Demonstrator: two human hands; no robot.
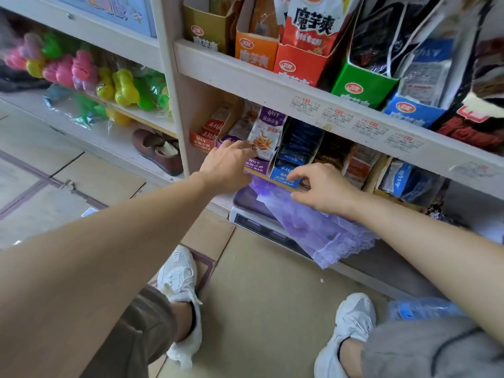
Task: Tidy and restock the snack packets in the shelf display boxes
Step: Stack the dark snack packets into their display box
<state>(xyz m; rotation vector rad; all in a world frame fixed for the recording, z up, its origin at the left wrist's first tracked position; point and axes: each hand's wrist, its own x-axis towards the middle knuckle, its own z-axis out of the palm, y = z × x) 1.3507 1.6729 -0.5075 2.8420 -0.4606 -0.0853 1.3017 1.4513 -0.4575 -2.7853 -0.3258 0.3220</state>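
A purple-and-white snack packet stands upright in the purple display box on the lower shelf. My left hand reaches to this box, its fingertips touching the packet's lower left edge. The thumb is hidden, so a grip cannot be made out. Right of it stands a blue display box full of dark blue packets. My right hand is at its front, thumb and forefinger pinched on the box's front wall. To the left sits a red display box.
The upper shelf carries yellow, orange, red, green and blue boxes of larger packets. More boxes stand to the right on the lower shelf. Purple lace cloth hangs over a scale below. Plastic toys fill the left unit. A water bottle lies by my right foot.
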